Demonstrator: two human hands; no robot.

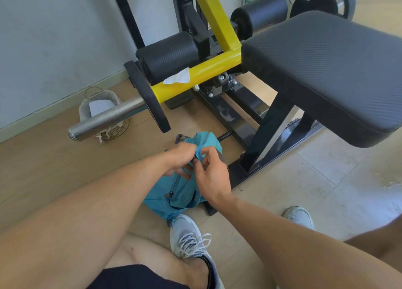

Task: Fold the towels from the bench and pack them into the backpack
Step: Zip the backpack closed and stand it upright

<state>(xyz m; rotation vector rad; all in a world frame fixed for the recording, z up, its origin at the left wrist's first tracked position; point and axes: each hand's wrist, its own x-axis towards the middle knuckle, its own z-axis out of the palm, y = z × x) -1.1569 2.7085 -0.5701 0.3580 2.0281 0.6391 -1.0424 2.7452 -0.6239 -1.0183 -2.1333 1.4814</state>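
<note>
A teal backpack (174, 193) lies on the floor in front of my feet, beside the bench's black base. My left hand (180, 160) and my right hand (212, 171) meet at its upper part, both pinching teal fabric near the top opening. The black padded bench (326, 69) stands to the right with nothing on its pad. No towel shows on the bench or in my hands. The inside of the backpack is hidden by my hands.
A yellow machine arm (195, 75) carries a crumpled white tissue (177, 78); a steel bar (104, 119) sticks out left over a woven basket (106, 115). Black foam rollers and a weight plate (322, 2) stand behind. My grey shoes (189, 238) rest on the floor.
</note>
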